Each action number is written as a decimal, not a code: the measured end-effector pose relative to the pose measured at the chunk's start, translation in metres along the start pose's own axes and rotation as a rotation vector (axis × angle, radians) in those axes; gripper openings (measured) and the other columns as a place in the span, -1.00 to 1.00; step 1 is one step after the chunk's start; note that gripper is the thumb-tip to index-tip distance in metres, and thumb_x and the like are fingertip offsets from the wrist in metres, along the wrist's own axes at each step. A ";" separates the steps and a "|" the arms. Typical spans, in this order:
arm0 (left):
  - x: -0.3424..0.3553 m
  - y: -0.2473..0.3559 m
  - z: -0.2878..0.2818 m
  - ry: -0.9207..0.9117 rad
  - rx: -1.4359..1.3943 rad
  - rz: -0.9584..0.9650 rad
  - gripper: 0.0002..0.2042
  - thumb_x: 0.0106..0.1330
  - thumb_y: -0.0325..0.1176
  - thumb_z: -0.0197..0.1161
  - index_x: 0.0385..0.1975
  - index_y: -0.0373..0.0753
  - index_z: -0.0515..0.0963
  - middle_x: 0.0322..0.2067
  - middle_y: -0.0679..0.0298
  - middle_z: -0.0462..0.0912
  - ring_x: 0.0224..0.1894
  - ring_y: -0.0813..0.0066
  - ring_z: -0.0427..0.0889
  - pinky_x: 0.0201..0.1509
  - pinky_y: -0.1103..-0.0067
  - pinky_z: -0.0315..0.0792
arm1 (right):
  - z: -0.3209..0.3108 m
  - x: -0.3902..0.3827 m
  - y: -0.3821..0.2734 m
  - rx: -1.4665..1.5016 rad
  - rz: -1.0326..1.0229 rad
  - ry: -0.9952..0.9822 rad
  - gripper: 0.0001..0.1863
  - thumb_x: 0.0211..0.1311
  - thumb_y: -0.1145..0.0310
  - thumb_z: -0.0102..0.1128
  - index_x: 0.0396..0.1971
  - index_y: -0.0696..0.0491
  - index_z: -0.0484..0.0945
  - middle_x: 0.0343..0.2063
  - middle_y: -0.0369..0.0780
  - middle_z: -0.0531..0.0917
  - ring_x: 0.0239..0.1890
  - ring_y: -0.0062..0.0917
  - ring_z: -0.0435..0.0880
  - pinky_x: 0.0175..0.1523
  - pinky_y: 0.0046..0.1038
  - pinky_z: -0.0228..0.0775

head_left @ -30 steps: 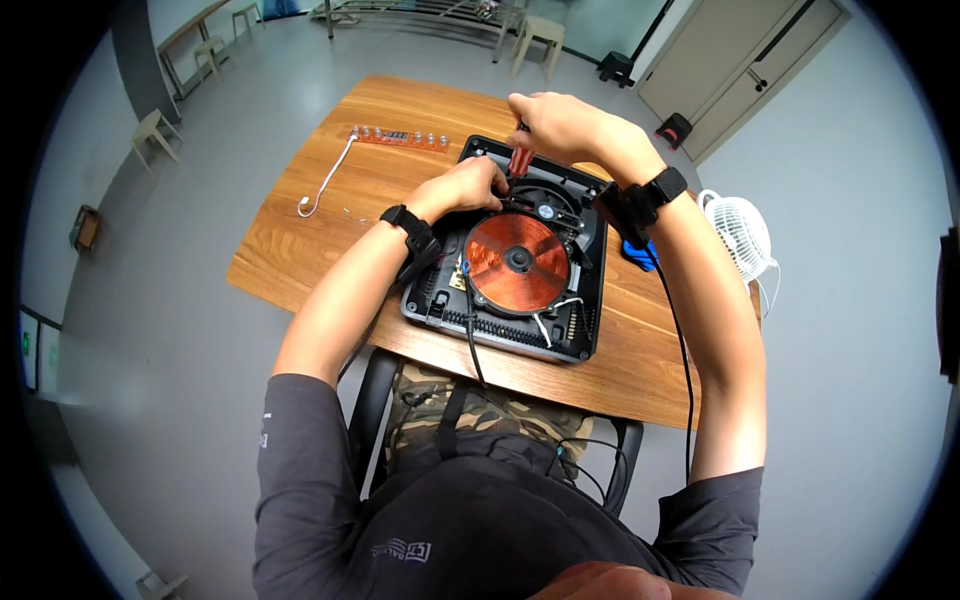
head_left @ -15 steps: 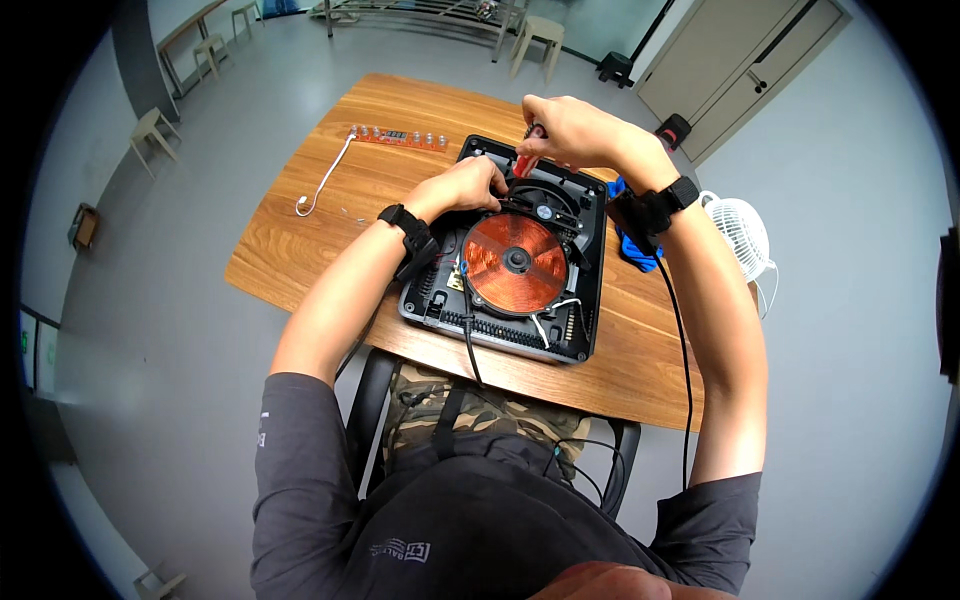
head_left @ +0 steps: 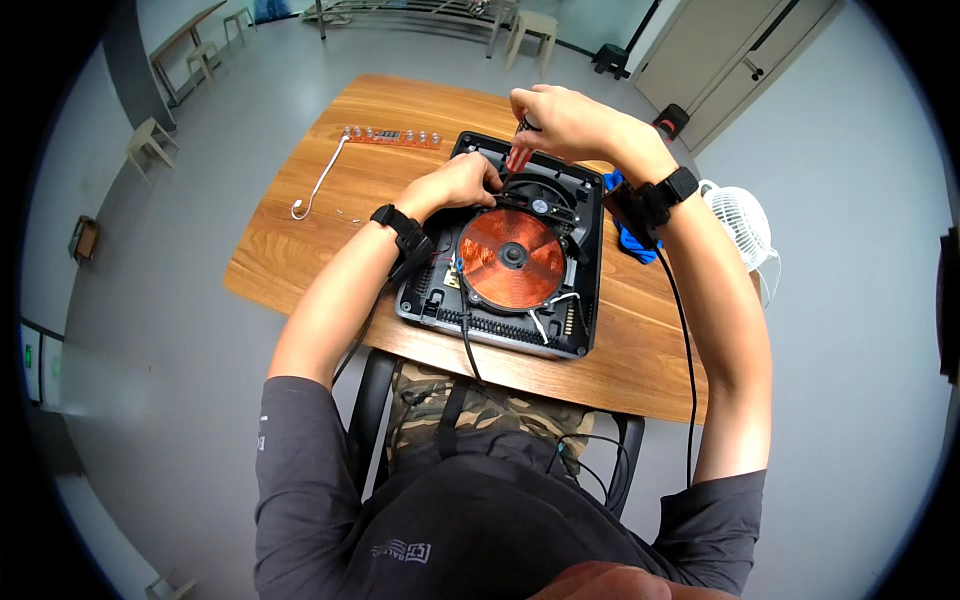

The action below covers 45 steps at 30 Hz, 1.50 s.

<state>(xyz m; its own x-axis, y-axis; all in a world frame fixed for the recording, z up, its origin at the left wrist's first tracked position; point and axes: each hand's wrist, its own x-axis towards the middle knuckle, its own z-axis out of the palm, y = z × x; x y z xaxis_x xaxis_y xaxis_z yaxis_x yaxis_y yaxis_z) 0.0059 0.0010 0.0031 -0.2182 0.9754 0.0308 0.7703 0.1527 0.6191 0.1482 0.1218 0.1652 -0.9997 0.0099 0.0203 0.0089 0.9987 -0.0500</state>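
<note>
An opened black appliance housing (head_left: 421, 309) lies on the wooden table (head_left: 284, 258), with a round copper coil (head_left: 493, 264) and a dark fan (head_left: 543, 191) inside. My right hand (head_left: 562, 125) grips a red-striped screwdriver (head_left: 517, 158), held upright over the fan area. My left hand (head_left: 461, 184) reaches into the housing's upper left, fingers closed beside the screwdriver's lower end; what they pinch is hidden. Left of the housing lie an orange circuit strip (head_left: 399, 137) with a white cable (head_left: 321, 184) and a few small pieces (head_left: 347, 215).
A blue cloth (head_left: 636, 241) and a white fan (head_left: 737, 227) sit at the table's right. Behind are stools (head_left: 532, 28), a metal frame (head_left: 405, 12) and a door (head_left: 735, 60). Black cables run along my arms and over the front edge.
My right hand dipped toward the right, then rose slightly up and left again, still on the screwdriver. My left hand stayed in nearly the same place in the housing.
</note>
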 end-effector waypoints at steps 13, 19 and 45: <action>0.000 -0.002 0.000 -0.008 0.025 0.008 -0.62 0.02 -0.34 0.51 -0.13 -0.30 0.70 -0.16 0.03 0.73 -0.05 0.17 0.68 0.08 0.41 0.53 | 0.002 -0.009 0.009 0.124 -0.054 0.053 -0.65 0.30 0.20 0.22 -0.18 0.19 0.43 -0.30 0.01 0.59 -0.14 -0.04 0.61 -0.06 -0.19 0.49; 0.000 -0.003 0.002 0.019 0.030 0.009 -0.63 0.03 -0.36 0.50 -0.14 -0.32 0.70 -0.16 0.02 0.73 -0.05 0.16 0.69 0.08 0.41 0.53 | 0.003 0.001 -0.007 -0.100 0.072 0.016 -0.65 0.37 0.19 0.12 -0.13 0.22 0.48 -0.32 0.10 0.64 -0.12 -0.01 0.64 0.00 -0.14 0.52; -0.001 -0.003 0.000 0.016 0.019 -0.010 -0.63 0.02 -0.37 0.50 -0.13 -0.32 0.69 -0.16 0.02 0.73 -0.06 0.17 0.69 0.07 0.41 0.53 | -0.002 0.005 -0.017 0.135 0.152 -0.072 -0.64 0.34 0.23 0.15 -0.13 0.27 0.43 -0.43 -0.01 0.71 -0.47 -0.16 0.72 -0.37 -0.30 0.57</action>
<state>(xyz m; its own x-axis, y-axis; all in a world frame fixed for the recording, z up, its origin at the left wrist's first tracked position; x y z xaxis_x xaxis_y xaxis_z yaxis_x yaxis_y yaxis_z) 0.0040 -0.0005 0.0009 -0.2358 0.9711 0.0373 0.7790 0.1659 0.6046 0.1435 0.1053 0.1677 -0.9861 0.1513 -0.0685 0.1614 0.9703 -0.1803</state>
